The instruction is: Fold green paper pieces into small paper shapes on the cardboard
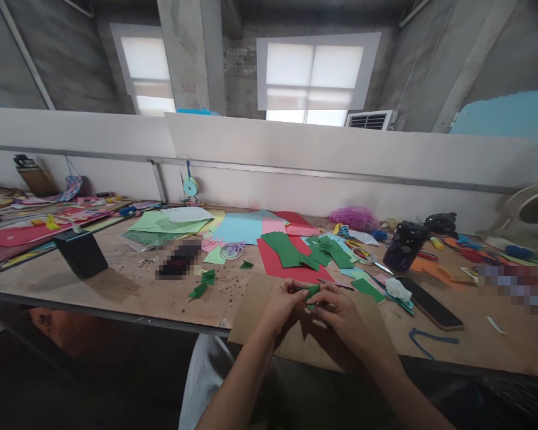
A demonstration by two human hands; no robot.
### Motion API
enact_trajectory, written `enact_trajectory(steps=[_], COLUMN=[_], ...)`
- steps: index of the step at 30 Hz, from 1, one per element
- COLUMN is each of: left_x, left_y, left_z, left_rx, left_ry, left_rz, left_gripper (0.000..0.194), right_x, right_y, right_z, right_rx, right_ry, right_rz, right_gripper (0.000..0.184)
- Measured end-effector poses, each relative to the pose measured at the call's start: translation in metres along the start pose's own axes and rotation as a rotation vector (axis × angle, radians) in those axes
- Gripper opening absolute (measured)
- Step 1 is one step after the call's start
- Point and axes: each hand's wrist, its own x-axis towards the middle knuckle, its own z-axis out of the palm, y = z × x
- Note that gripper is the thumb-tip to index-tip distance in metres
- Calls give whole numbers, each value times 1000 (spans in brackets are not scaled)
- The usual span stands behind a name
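Observation:
Between my two hands is a small piece of green paper (312,291), pinched by the fingertips over a brown cardboard sheet (255,304). My left hand (281,304) grips its left side, thumb and fingers closed. On the right side, my right hand (339,310) pinches it too; the fingers partly cover the paper, so its exact shape is hard to make out. Small folded green pieces (208,277) lie on the table to the left. Beyond my hands, green paper rectangles (287,248) are spread over a red sheet (269,263).
A black box (81,253) stands at the left. To the right are a phone (430,303), a dark bottle (404,246), a crumpled white tissue (399,290) and a blue strip (433,338). Light green sheets (168,222) and a blue sheet (240,227) lie farther back. A fan (533,206) stands at far right.

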Motion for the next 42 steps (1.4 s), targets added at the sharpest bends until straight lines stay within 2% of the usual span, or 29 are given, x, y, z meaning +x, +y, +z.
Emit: enact_trajectory(steps=[8,16,23,34,42], left_x=[0,-2,-3,-9,-5], left_y=[-2,3,4,10,5], left_z=[0,3,5,9,6], left_rx=[31,71,63,65,90], left_ry=[-25,-29,4,-35,-24], left_rz=[49,46,34,49,63], left_gripper=[32,32,29,22,24], right_x=[1,1,1,2,1], right_y=[-11,-13,-11,-14,-12], right_z=[-3,-3,2,1,0], right_rx=[-15,67,-14,-77,-56], right_ry=[-6,44,125,130,124], right_rz=[37,168,102,120,98], right_gripper=[16,20,20,19,18])
